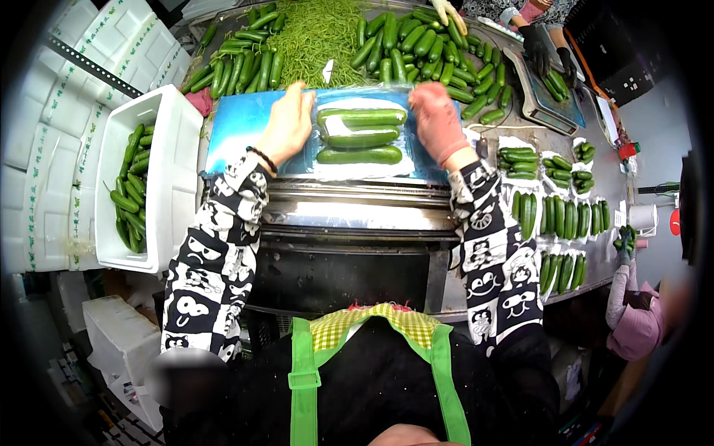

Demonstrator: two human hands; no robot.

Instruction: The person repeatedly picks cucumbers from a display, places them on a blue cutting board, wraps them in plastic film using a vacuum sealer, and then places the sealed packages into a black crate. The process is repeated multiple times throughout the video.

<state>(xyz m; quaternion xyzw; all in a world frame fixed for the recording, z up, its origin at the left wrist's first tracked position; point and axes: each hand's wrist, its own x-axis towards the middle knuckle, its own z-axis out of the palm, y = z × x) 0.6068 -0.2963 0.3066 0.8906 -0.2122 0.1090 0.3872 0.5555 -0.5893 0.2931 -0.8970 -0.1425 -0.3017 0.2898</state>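
Three green cucumbers (pixel 360 136) lie side by side on a white tray (pixel 410 161) under clear plastic film (pixel 385 93). They rest on the blue plate (pixel 240 125) of a wrapping machine (pixel 357 214). At the tray's left side, my bare left hand (pixel 287 122) pinches the film's edge, its fingertips slightly blurred. My right hand (pixel 438 120), in a pink glove, is closed on the film at the right. Patterned sleeves cover both forearms.
Loose cucumbers (pixel 427 47) and green beans (pixel 312 42) are heaped behind the plate. A white foam box (pixel 175 167) of cucumbers stands left. Packed trays (pixel 563 217) fill the right table. Co-workers' gloved hands (pixel 538 53) are at a scale (pixel 549 106); another person (pixel 636 323) stands right.
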